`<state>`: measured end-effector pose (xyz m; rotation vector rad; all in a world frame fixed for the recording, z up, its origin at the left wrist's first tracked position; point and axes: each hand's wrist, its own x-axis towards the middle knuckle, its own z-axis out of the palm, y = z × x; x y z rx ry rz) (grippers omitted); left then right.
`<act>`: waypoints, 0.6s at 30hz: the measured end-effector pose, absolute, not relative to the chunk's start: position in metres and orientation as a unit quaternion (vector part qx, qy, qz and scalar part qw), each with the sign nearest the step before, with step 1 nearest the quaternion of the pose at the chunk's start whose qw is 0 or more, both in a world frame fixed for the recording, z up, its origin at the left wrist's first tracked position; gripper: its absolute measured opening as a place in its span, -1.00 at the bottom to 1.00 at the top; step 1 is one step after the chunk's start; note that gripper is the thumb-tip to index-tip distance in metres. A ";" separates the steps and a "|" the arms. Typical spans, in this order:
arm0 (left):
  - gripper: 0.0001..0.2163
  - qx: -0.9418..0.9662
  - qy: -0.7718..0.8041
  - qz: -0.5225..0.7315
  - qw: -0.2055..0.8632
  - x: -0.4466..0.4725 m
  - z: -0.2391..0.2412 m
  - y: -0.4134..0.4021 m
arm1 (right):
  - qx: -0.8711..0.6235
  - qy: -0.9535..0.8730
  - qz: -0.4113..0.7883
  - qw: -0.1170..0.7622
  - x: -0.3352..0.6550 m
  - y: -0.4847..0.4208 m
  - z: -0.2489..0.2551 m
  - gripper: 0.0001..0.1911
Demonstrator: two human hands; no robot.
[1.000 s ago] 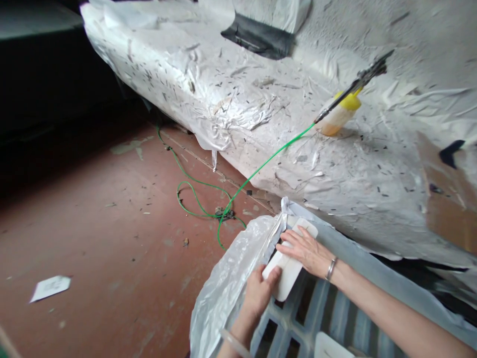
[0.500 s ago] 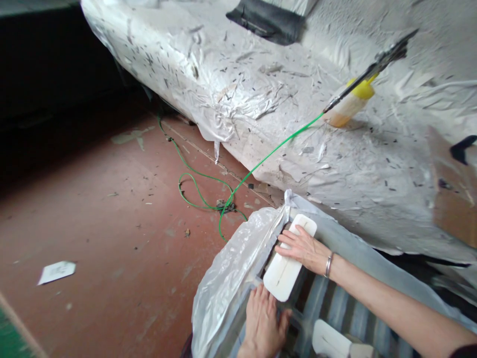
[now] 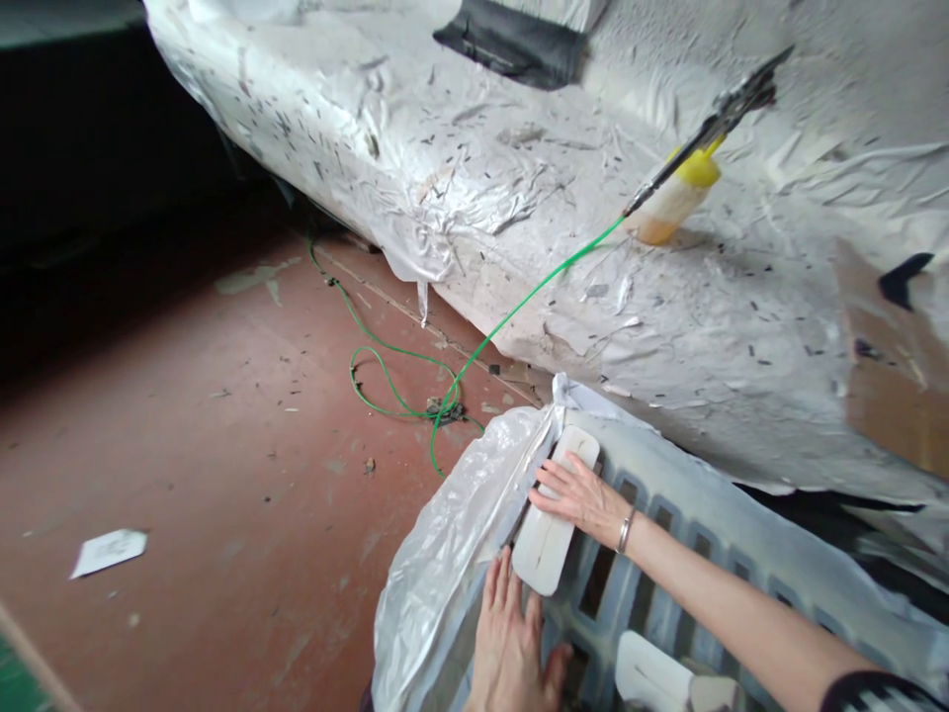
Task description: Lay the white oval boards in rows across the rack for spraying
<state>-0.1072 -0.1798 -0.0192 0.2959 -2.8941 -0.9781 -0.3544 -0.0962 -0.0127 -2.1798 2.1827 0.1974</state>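
Note:
A white rounded pad (image 3: 545,549) with thin slits in its face lies at the far-left end of a grey slotted tray (image 3: 674,593). My right hand (image 3: 582,499), a bracelet at its wrist, rests flat across the pad with fingers stretched out. Just below the pad's near end, my left hand (image 3: 511,633) lies on the tray's left edge, fingers extended and thumb apart. A second white slit piece (image 3: 652,670) sits lower in the tray, beside a beige block (image 3: 712,690) partly cut off by the frame.
Clear plastic sheeting (image 3: 437,534) hangs over the tray's left side. Behind is a white-covered surface (image 3: 445,148) bearing a yellow-capped bottle (image 3: 674,198) and a black tool (image 3: 712,124) on a green hose (image 3: 534,292). A paper tag (image 3: 110,552) lies on the red-brown floor.
The white pad has gone from raised and tilted to lying lower along the tray's end, with my right hand moving down and left. My left hand's fingers have straightened.

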 end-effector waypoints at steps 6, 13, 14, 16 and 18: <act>-0.81 0.183 -0.931 -0.309 0.072 -0.108 -0.010 -0.206 | -0.681 0.729 0.069 0.022 -0.335 -0.099 -0.020 -0.70; -0.28 0.166 -0.948 -0.272 0.016 -0.168 -0.015 -0.206 | -0.619 0.784 0.012 0.034 -0.330 -0.102 -0.018 -0.61; -0.31 0.173 -0.949 -0.263 0.010 -0.173 -0.017 -0.203 | -0.597 0.801 -0.001 0.043 -0.327 -0.100 -0.017 -0.53; -0.38 0.182 -0.951 -0.248 0.007 -0.179 -0.020 -0.198 | -0.522 0.850 -0.050 0.052 -0.319 -0.094 -0.017 -0.33; -0.43 0.189 -0.953 -0.235 0.016 -0.180 -0.024 -0.195 | -0.400 0.904 -0.144 0.042 -0.306 -0.087 -0.022 -0.20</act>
